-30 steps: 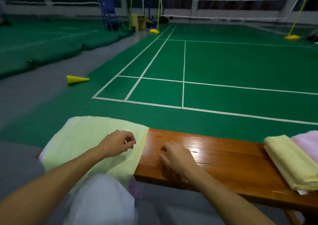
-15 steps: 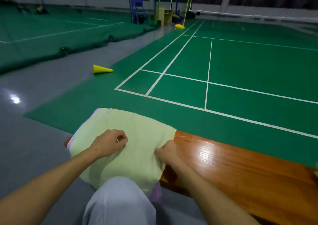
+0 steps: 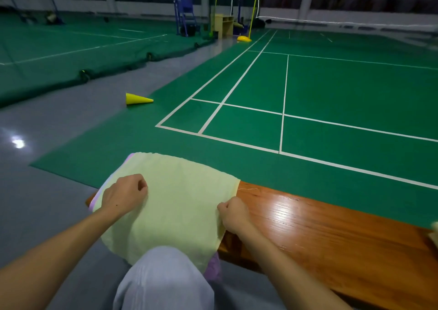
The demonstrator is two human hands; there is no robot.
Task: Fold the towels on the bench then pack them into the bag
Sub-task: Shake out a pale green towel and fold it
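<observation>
1 yellow towel on bench, left hand, right hand, both pinching it

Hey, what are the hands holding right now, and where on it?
Both hands grip the yellow towel: the left hand bunches cloth near its left side, the right hand pinches its right edge.

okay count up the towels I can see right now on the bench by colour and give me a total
Pale yellow towel, spread over the bench end, both hands on it: 1
Pink towel showing from under the yellow one: 1
Folded yellowish towel, just a sliver at the right frame edge: 1
Total: 3
</observation>
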